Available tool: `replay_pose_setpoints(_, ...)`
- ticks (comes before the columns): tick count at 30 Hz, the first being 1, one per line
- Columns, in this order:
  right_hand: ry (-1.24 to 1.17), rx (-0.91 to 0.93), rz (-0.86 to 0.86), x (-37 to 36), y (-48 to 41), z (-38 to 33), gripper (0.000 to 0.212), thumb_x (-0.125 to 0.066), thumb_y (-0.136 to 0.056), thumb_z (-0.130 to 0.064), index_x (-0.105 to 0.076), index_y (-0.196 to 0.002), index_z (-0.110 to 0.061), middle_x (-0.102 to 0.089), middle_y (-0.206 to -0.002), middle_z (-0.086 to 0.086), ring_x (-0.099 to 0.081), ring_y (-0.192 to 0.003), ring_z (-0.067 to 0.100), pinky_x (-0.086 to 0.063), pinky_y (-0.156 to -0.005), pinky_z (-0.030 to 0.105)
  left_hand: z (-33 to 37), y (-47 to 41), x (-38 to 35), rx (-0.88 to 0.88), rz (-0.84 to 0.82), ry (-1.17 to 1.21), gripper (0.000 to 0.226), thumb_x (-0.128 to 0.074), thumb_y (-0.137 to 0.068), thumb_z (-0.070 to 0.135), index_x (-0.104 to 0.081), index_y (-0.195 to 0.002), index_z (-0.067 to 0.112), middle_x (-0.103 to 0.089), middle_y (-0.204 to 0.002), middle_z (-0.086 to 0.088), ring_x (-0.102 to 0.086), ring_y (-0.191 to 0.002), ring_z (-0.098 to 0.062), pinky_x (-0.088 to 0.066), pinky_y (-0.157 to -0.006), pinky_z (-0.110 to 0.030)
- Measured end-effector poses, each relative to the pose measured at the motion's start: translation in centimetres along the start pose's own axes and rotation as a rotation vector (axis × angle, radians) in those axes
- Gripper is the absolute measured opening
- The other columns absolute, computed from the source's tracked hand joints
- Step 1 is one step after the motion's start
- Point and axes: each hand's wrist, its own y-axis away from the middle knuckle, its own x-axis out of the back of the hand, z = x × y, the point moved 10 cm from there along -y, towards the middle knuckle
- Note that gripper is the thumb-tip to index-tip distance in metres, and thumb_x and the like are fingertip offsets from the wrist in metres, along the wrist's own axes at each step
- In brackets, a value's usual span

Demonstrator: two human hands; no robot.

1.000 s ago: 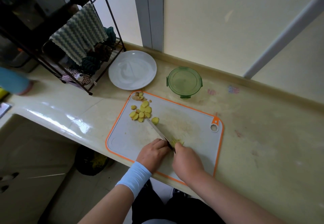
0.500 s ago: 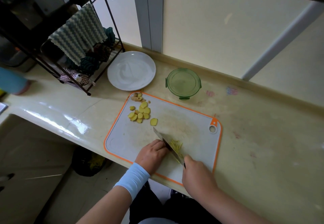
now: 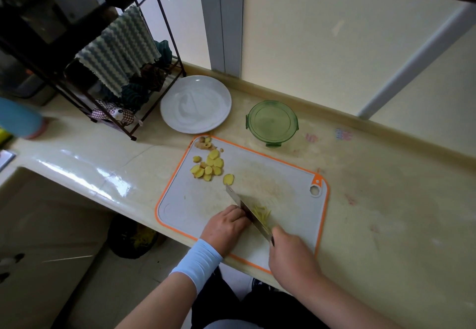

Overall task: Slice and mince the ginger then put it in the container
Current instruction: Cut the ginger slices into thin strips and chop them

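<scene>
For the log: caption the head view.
Right hand grips knife at ginger strips, left hand beside it, on cutting board.

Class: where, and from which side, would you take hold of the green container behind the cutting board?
Probably across its round rim from above: the green container sits flat and low, with latch tabs sticking out at left, right and front; grip between them.

Soft daylight; glare on the countertop (image 3: 85, 179) – edges bowed, slightly blurred.
</scene>
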Motion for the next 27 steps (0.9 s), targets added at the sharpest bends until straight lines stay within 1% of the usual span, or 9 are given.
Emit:
replay_pose_setpoints(2,0.002,-0.017,-0.008,-0.4,0.5,0.6,0.013,-0.040,-0.094,-0.018,-0.034,-0.085,-0.024,-0.065,-0.092,0.009,-0.063,-0.091,0.031,-0.035,-0.062,0.033,-0.1,0.1,-0.1,0.005,-0.002,0.011,0.017,-0.075,-0.078,0.000,-0.073,-0.090,0.011,-0.063,-0.087,-0.005,-0.057,-0.083,-0.020,-0.055,-0.067,-0.031)
replay_pose_setpoints(4,0.011,-0.018,-0.013,-0.9,0.2,0.5,0.012,-0.040,-0.095,-0.018,-0.034,-0.086,-0.024,-0.064,-0.094,0.008,-0.063,-0.092,0.030,-0.034,-0.062,0.033,-0.1,0.0,-0.2,0.008,-0.008,0.022,0.020,-0.079,-0.076,0.000,-0.073,-0.090,0.012,-0.063,-0.086,-0.004,-0.057,-0.082,-0.020,-0.054,-0.068,-0.030)
replay_pose_setpoints(9,0.010,0.044,-0.007,-0.7,-2.7,-2.6,0.009,-0.043,-0.093,-0.014,-0.044,-0.101,-0.019,-0.065,-0.099,0.012,-0.063,-0.097,0.034,-0.044,-0.069,0.037,0.1,0.1,-0.4,-0.008,-0.032,0.004,0.018,-0.065,-0.083,0.001,-0.073,-0.094,0.012,-0.063,-0.089,-0.004,-0.057,-0.085,-0.021,-0.053,-0.073,-0.028)
replay_pose_setpoints(12,0.012,0.058,0.004,-0.4,-3.7,-3.6,0.013,-0.042,-0.094,-0.014,-0.047,-0.106,-0.016,-0.065,-0.102,0.013,-0.062,-0.099,0.035,-0.046,-0.071,0.038,0.1,0.1,-0.6,-0.026,-0.073,0.019,0.022,-0.070,-0.079,-0.001,-0.072,-0.096,0.012,-0.063,-0.092,-0.004,-0.058,-0.088,-0.022,-0.054,-0.074,-0.030)
replay_pose_setpoints(15,0.015,0.061,0.004,-0.4,-3.6,-3.6,0.013,-0.041,-0.094,-0.015,-0.047,-0.106,-0.016,-0.065,-0.103,0.014,-0.062,-0.099,0.035,-0.046,-0.072,0.038,0.5,-0.4,-0.1,-0.038,-0.055,0.016,0.020,-0.073,-0.077,0.000,-0.073,-0.093,0.012,-0.064,-0.091,-0.005,-0.060,-0.083,-0.023,-0.053,-0.071,-0.032)
replay_pose_setpoints(18,0.015,0.066,0.008,-0.4,-3.6,-3.6,0.012,-0.041,-0.095,-0.014,-0.047,-0.105,-0.016,-0.065,-0.103,0.014,-0.062,-0.100,0.034,-0.045,-0.071,0.037,0.6,-0.5,0.4,-0.025,-0.025,-0.003,0.015,-0.064,-0.083,0.004,-0.073,-0.090,0.013,-0.065,-0.089,-0.004,-0.058,-0.080,-0.022,-0.052,-0.071,-0.030)
replay_pose_setpoints(20,0.022,0.069,0.009,-0.3,-3.6,-3.6,0.012,-0.042,-0.094,-0.014,-0.047,-0.105,-0.016,-0.065,-0.103,0.014,-0.062,-0.100,0.034,-0.045,-0.071,0.037,0.3,-0.2,0.3,-0.004,-0.016,-0.006,0.019,-0.057,-0.085,0.006,-0.074,-0.091,0.013,-0.065,-0.088,-0.003,-0.057,-0.081,-0.021,-0.053,-0.073,-0.029)
replay_pose_setpoints(24,0.033,0.078,0.014,-0.1,-3.4,-3.5,0.012,-0.043,-0.095,-0.016,-0.046,-0.107,-0.016,-0.065,-0.102,0.013,-0.063,-0.099,0.034,-0.041,-0.066,0.036,0.0,-0.1,0.0,0.026,-0.021,-0.003,0.022,-0.055,-0.086,0.005,-0.074,-0.094,0.014,-0.065,-0.090,-0.001,-0.057,-0.083,-0.020,-0.053,-0.075,-0.027)
replay_pose_setpoints(27,0.018,0.074,0.015,0.2,-2.2,-2.8,0.005,-0.043,-0.094,-0.017,-0.042,-0.098,-0.020,-0.066,-0.098,0.011,-0.064,-0.096,0.033,-0.037,-0.064,0.034,-0.1,-0.1,0.2,0.034,-0.017,-0.005,0.022,-0.053,-0.087,0.007,-0.074,-0.092,0.013,-0.066,-0.089,-0.002,-0.060,-0.083,-0.021,-0.055,-0.072,-0.029)
